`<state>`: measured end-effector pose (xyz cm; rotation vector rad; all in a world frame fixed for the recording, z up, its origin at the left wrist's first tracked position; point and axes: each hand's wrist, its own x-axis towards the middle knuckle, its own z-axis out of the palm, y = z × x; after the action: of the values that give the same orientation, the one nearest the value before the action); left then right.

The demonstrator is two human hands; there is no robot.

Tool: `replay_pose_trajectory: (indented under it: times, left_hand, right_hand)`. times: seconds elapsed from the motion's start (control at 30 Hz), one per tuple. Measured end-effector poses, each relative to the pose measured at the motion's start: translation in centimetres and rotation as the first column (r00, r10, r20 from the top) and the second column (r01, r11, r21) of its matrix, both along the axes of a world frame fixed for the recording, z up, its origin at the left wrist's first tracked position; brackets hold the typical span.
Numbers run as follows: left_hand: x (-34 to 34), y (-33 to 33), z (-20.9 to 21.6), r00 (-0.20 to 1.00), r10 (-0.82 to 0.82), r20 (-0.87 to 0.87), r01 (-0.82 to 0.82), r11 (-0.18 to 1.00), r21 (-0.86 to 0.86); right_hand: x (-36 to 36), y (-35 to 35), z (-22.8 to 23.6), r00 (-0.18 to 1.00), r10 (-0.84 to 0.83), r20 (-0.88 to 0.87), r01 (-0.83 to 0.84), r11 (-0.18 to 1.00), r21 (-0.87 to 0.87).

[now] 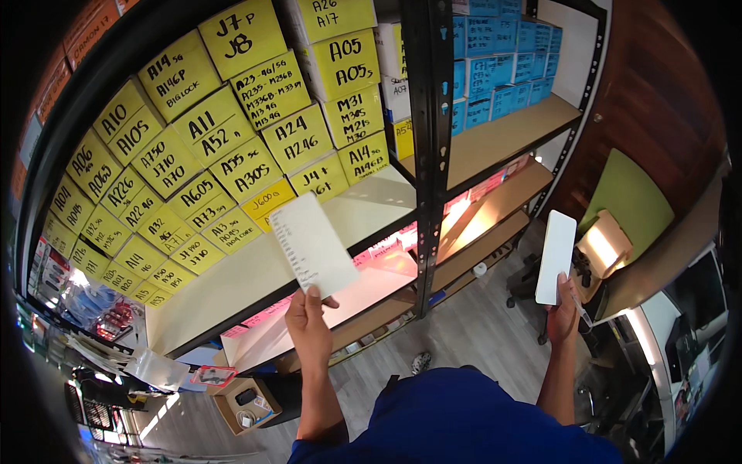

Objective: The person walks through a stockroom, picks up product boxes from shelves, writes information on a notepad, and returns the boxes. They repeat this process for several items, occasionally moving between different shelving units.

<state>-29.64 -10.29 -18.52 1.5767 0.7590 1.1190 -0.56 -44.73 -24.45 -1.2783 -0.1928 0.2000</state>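
My left hand [311,329] is closed on the lower edge of a white paper list [318,246], thumb on top. Short lines of dark writing run down one side of the sheet. It is held up in front of the shelf of yellow-labelled boxes [220,127], overlapping the lowest ones in view. Off to the right, my right hand [565,315] grips the lower end of a white flat rectangular pad [555,259], its face blank. A thin, pale pen-like stick [583,311] pokes out beside the fingers of that hand; its kind is unclear.
A black metal upright [433,155] divides the shelving. Blue-labelled boxes [498,69] stand on the right-hand shelf, pink ones [386,246] lower down. An open cardboard box [246,406] lies on the grey floor at lower left. A green chair back [630,201] stands at right.
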Motion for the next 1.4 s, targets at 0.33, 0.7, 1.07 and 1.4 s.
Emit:
replay_pose_trajectory:
  times: [0.33,0.7,1.07,1.4]
  left_hand:
    - [-0.3,-1.1,0.4,0.911,0.398,-0.109,-0.41,0.903,-0.128]
    - [2.0,-11.0,-2.8,0.81,0.582,0.066,-0.582,0.813,-0.024]
    - [7.2,-12.5,-1.5,0.935,0.342,0.097,-0.35,0.933,0.087]
    - [5.1,-11.8,-3.1,0.96,0.28,0.027,-0.282,0.956,0.08]
  right_hand:
    - [15.1,14.1,7.0,0.923,0.382,0.051,-0.376,0.921,-0.104]
    - [20.9,15.8,3.0,0.923,0.335,0.19,-0.35,0.935,0.053]
    - [23.0,15.7,4.2,0.86,0.51,0.011,-0.503,0.844,0.186]
    - [27.9,14.5,2.6,0.975,0.192,0.112,-0.207,0.968,0.139]
